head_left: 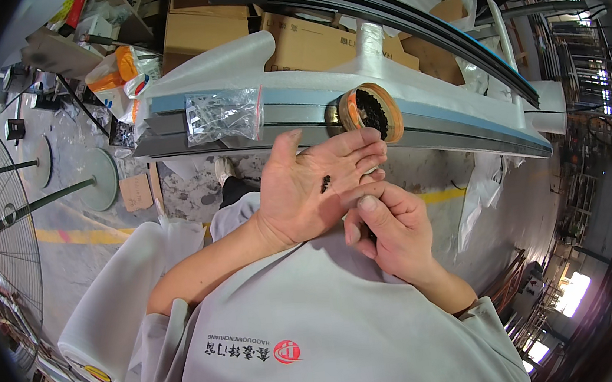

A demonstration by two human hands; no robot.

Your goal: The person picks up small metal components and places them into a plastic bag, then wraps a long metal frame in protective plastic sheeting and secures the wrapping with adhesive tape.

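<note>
My left hand (313,183) is turned palm up with its fingers stretched out. A few small black pieces (325,184), apparently screws, lie loose on that palm. Against its finger side, my right hand (394,230) is closed, thumb pressed to the curled fingers. Something dark shows beneath those fingers, too hidden to name. Just beyond the left fingertips, a round tub (389,104) with an orange-yellow rim lies tilted, holding many similar black pieces. A clear zip bag (225,116) of small metallic parts rests on the grey profiles (285,130), left of the tub.
Long dark profiles (407,16) cross the far side above cardboard boxes (305,42). A wrapped white roll (113,308) stands at lower left. Farther left are a large fan (7,222) and round metal bases (98,179). Foam sheeting (415,90) covers the support under the profiles.
</note>
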